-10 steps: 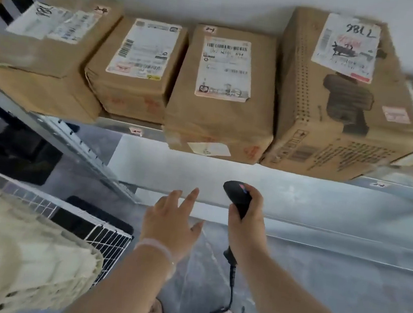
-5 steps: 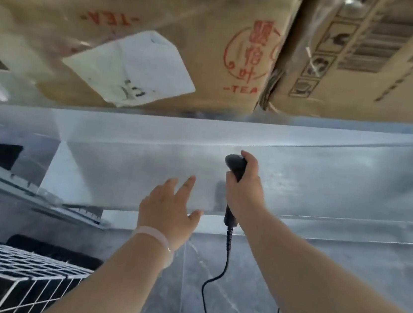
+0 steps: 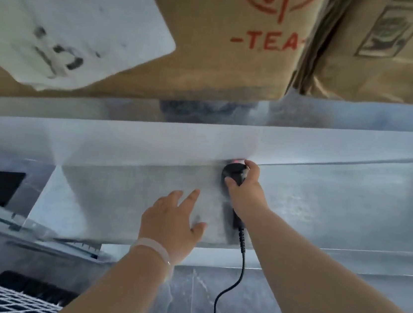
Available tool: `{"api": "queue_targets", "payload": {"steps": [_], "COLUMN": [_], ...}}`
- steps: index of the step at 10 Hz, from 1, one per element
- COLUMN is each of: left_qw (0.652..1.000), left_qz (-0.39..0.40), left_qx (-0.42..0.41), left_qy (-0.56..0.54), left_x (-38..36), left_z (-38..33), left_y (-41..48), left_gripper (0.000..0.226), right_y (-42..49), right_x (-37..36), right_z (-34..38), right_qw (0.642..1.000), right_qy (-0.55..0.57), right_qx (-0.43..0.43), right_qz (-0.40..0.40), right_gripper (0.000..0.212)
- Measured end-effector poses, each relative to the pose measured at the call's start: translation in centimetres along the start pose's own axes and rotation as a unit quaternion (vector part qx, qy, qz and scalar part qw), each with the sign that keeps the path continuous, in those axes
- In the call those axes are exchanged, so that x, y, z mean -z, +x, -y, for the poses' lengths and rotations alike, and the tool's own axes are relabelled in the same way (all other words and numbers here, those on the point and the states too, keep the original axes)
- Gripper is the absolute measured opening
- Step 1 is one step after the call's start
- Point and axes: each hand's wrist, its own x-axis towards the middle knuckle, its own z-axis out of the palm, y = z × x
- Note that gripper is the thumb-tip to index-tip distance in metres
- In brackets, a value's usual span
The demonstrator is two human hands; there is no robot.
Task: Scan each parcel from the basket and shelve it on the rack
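Found the metal rack (image 3: 330, 156) spanning the view, front edge running across the middle. Noted on the shelf above it a brown tea box (image 3: 212, 60) with red print and, touching its right side, a second brown box (image 3: 384, 53). Judged both to be parcels already shelved, faces turned outward for reading. Noted a white label (image 3: 60, 21) on the tea box, handwritten marks too blurred to read. Found a corner of the wire basket (image 3: 0, 297) at bottom left, well apart from both hands. No parcel visible in it or in either hand.

Found the left hand (image 3: 171, 219) holding nothing, fingers straight and spread, palm turned to the lower shelf face. Cannot tell whether touching or just clear of it; judged placed there for balance. Found the right hand (image 3: 245, 189) wrapped round a black scanner (image 3: 233, 174), fingers curled over the head, thumb on the near side. Noted the head pressed up at the rack's front edge with a red glow at its tip. Judged aimed at a shelf-location tag, though no tag can be made out. Noted the cable (image 3: 234, 284) hanging slack from the handle, and a pale band (image 3: 152, 248) on the left wrist.
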Motion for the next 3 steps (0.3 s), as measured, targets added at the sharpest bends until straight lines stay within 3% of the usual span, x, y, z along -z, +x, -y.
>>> {"api": "queue_targets", "payload": {"steps": [3], "left_qw": [1.0], "left_qz": [0.022], "left_qx": [0.002], "left_qy": [-0.004], "left_x": [1.4], "left_z": [-1.3], "left_y": [-1.3], "left_gripper": [0.071], "right_y": [-2.4], "right_x": [2.1], "right_z": [0.7], "right_qw": [0.997], "right_qy": [-0.068], "right_qx": [0.001], "right_qz": [0.026], "right_gripper": [0.072]}}
